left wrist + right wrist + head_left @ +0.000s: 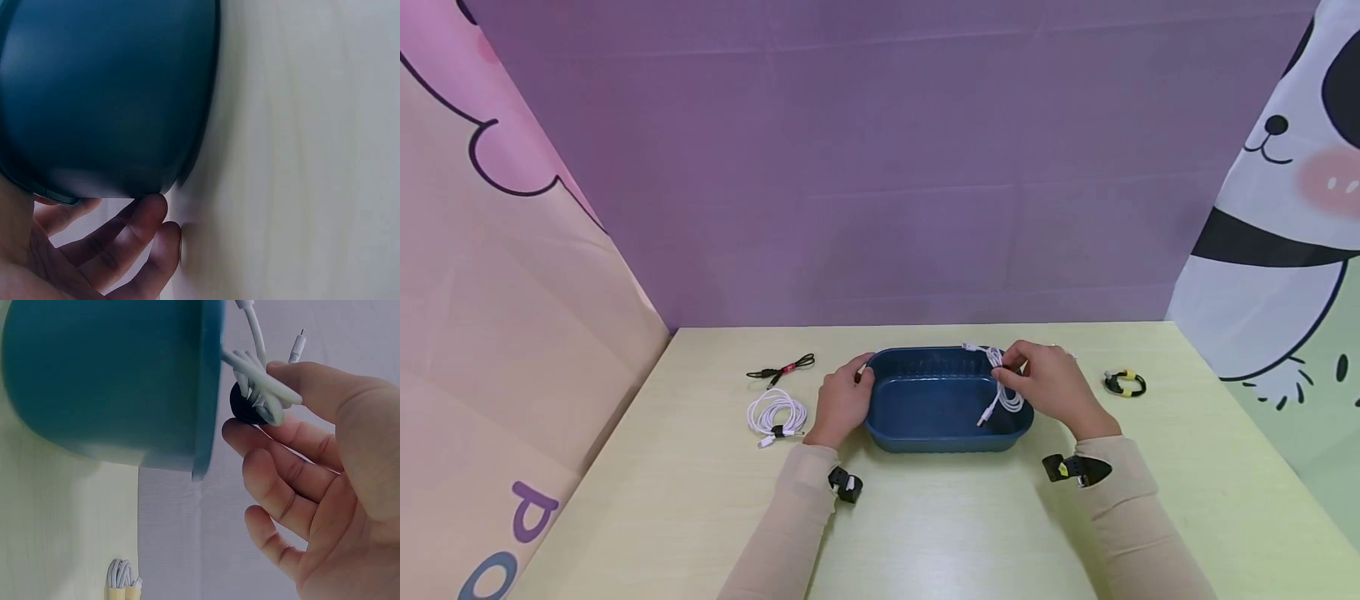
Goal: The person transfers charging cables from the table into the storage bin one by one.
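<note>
A dark blue plastic basin point(940, 442) stands on the table. My left hand point(841, 404) holds its left end at the rim; in the left wrist view, fingertips point(153, 206) touch the outer wall. Above the basin's right end, my right hand point(1051, 385) pinches a bundled white cable point(1006, 392) between thumb and fingers. A black tie point(247, 406) wraps this bundle in the right wrist view, with its plug ends sticking out. Left of the basin lie a coiled white cable point(778, 410) with a black tie and a folded black cable point(786, 367) with a red tie.
A coiled black cable point(1124, 383) with yellow ties lies on the table point(940, 533) to the right. The right wrist view shows another pale cable bundle point(120, 575) with a yellowish tie. A purple backdrop point(880, 167) rises behind the table, with printed cloth on both sides.
</note>
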`<state>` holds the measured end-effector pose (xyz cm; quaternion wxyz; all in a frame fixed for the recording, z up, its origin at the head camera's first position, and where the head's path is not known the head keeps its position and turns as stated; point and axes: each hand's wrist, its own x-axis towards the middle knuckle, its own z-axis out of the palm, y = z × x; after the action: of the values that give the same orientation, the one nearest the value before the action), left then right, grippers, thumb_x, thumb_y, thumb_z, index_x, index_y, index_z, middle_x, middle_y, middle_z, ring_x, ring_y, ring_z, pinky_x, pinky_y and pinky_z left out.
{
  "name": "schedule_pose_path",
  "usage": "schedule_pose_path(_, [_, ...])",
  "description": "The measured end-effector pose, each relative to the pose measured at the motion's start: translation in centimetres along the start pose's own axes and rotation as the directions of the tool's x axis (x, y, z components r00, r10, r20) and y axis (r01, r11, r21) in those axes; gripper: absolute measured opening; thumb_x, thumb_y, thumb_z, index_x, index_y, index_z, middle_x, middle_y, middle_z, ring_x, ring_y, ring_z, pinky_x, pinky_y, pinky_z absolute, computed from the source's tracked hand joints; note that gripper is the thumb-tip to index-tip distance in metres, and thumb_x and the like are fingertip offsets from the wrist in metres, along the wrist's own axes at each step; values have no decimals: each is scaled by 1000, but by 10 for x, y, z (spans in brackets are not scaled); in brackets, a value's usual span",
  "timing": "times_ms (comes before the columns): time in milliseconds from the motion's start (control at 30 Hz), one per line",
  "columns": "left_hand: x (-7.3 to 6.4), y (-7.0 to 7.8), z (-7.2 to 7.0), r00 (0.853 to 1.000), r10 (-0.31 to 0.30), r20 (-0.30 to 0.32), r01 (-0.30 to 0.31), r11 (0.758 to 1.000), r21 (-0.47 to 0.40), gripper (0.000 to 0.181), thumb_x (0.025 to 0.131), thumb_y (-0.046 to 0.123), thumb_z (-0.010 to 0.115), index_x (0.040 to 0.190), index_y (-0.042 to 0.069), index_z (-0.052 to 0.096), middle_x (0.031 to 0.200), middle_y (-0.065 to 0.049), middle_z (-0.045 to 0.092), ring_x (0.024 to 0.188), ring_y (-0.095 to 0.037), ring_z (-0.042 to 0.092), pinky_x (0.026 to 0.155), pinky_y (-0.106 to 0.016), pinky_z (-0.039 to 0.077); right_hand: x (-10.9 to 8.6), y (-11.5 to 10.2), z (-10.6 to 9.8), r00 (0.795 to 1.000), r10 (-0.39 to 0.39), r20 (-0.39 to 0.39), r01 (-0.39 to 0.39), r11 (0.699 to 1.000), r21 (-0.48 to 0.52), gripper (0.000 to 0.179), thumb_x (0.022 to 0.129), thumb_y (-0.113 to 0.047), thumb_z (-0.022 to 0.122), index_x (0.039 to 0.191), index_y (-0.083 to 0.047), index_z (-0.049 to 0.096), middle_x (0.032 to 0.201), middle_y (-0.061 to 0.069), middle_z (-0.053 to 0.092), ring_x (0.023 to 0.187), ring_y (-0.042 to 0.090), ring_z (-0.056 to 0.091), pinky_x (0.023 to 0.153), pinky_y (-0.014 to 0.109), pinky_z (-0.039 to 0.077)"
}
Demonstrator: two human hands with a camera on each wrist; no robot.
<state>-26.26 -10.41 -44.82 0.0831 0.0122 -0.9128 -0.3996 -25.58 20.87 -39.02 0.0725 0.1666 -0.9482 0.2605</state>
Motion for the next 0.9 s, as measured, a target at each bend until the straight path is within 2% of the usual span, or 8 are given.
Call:
schedule_pose_path(67, [-1, 0, 0, 1000, -3, -1, 3, 1000, 1, 39, 107, 29, 49, 143, 22, 61, 88, -8, 67, 76, -24, 59, 65, -32, 42, 0, 0, 1, 1000, 0, -3, 0, 1000, -5, 14, 94, -26, 74, 97, -12, 71, 83, -2, 71, 65, 14, 52, 93, 55, 42])
schedule_pose_path(167, [-1, 0, -1, 1000, -5, -2, 5, 1000, -3, 39, 107, 29, 49, 143, 22, 61, 88, -8, 67, 76, -25, 58, 65, -32, 42, 0, 0, 2, 1000, 2, -2, -2, 1000, -16, 15, 93, -27, 75, 96, -13, 70, 81, -2, 71, 63, 14, 52, 94, 56, 42])
schedule_pose_path(533, [-2, -2, -2, 1000, -8, -3, 8, 1000, 0, 39, 107, 29, 49, 143, 23, 61, 86, -7, 67, 75, -24, 58, 65, -32, 41, 2, 3, 10, 1000, -15, -1, 15, 1000, -27, 16, 93, -27, 76, 95, -12, 71, 83, -2, 72, 62, 12, 51, 73, 39, 44])
schedule_pose_path(633, [-1, -2, -3, 1000, -6, -6, 6, 1000, 6, 39, 107, 28, 49, 143, 23, 62, 85, -7, 66, 74, -24, 58, 64, -32, 41, 1, 3, 12, 1000, -10, 2, 11, 1000, -14, 16, 92, -27, 76, 95, -12, 70, 84, -1, 72, 62, 12, 51, 64, 33, 42])
schedule_pose_path(900, [-1, 2, -2, 1000, -25, 16, 25, 1000, 0, 39, 108, 30, 48, 144, 23, 60, 96, -9, 70, 82, -26, 60, 71, -36, 48, 0, 4, 12, 1000, -14, -8, 14, 999, -33, 17, 92, -27, 76, 96, -11, 71, 84, 1, 72, 61, 12, 51, 60, 29, 42])
